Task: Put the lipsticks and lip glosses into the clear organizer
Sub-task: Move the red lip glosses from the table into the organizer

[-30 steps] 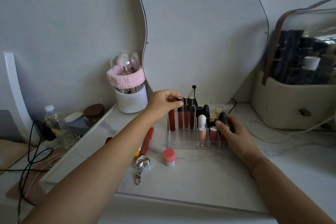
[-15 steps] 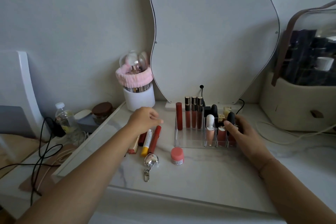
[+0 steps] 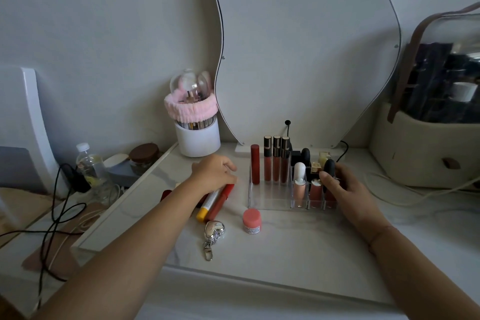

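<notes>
The clear organizer [image 3: 270, 197] stands on the white table under the mirror. A red lipstick [image 3: 255, 163] and three dark-capped lip glosses [image 3: 276, 161] stand in its back row, and several more tubes fill its right cells. My right hand [image 3: 345, 187] grips the organizer's right side. My left hand [image 3: 213, 174] is down on the loose tubes to the organizer's left, fingers curled on the upper end of a red lip tube [image 3: 219, 202] that lies on the table. A white tube with a yellow end [image 3: 206, 206] lies beside it; others are hidden under my arm.
A pink jar [image 3: 252, 221] and a silver heart keychain [image 3: 214, 231] lie in front. A white brush holder [image 3: 197, 135] stands behind my left hand, the wavy mirror [image 3: 298, 47] leans on the wall, a beige cosmetics case [image 3: 428, 150] sits at right. Cables [image 3: 59, 215] and a bottle [image 3: 89, 166] are left.
My left hand let go of the red lipstick in the organizer's back row, swung left and came down onto the loose tubes. My right hand stayed on the organizer.
</notes>
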{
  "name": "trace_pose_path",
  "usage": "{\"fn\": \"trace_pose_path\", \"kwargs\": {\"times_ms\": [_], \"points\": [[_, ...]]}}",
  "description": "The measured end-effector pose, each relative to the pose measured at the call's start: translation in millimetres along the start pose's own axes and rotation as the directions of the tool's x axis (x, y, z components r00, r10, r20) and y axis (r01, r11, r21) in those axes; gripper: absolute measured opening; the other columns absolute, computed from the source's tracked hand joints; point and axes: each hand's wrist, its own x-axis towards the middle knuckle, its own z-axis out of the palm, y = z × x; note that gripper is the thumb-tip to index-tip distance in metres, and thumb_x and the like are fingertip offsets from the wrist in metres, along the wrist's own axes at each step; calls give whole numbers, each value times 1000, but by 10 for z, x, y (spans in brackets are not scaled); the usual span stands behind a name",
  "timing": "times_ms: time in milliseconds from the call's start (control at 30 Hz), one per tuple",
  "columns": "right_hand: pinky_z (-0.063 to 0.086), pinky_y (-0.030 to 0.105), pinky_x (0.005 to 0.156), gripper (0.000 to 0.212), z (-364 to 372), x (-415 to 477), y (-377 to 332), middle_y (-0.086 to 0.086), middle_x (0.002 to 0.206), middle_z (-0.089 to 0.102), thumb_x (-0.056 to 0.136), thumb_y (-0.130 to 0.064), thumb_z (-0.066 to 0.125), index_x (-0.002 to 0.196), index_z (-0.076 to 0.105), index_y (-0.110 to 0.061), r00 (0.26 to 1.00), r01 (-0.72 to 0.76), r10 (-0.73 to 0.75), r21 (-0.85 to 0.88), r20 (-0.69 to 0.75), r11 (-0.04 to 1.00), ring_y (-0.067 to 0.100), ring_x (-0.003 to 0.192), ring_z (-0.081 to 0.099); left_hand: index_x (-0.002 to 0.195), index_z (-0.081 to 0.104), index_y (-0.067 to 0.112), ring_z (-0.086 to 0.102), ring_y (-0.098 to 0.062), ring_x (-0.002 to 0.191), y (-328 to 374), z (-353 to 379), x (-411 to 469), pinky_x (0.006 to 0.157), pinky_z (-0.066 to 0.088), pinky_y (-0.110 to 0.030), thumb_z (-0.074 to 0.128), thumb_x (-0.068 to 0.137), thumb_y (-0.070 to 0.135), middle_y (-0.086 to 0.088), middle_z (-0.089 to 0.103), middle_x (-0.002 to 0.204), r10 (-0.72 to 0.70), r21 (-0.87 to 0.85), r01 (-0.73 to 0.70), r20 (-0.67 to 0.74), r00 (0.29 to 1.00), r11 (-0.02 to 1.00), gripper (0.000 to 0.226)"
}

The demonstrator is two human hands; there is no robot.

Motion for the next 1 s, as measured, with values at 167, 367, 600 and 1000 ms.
{"fn": "trace_pose_path", "kwargs": {"times_ms": [167,367,600,1000], "points": [[46,29,76,48,5,7,4,4,115,65,88,-48,53,129,50,-25,1000,0,0,13,0,1000,21,98,63,87,65,32,55,-12,99,-9,-32,-3,94,33,-35,66,70,51,14,59,90,27,315,-33,24,999,949,26],[48,30,78,48,1,-1,-2,5,116,64,88,-48,52,131,48,-24,1000,-6,6,7,11,1000,22,99,64,78,65,31,55,-11,90,52,-14,-39,94,29,-38,72,67,44,18,57,76,16,238,-43,116,993,970,18],[47,29,74,48,2,-7,-11,5,117,64,89,-47,52,131,48,-24,1000,-9,8,22,12,1000,22,100,63,89,73,19,67,-11,88,156,-238,-74,82,52,-21,74,75,21,1,73,89,127,-337,-104,48,991,936,15],[50,34,84,42,-4,-32,-45,1,114,65,89,-45,53,127,51,-27,1000,4,-4,16,-3,1000,18,97,64,80,71,24,66,-6,74,648,-484,-113,74,54,-16,77,73,13,3,72,80,226,-604,-383,-322,919,699,15]]}}
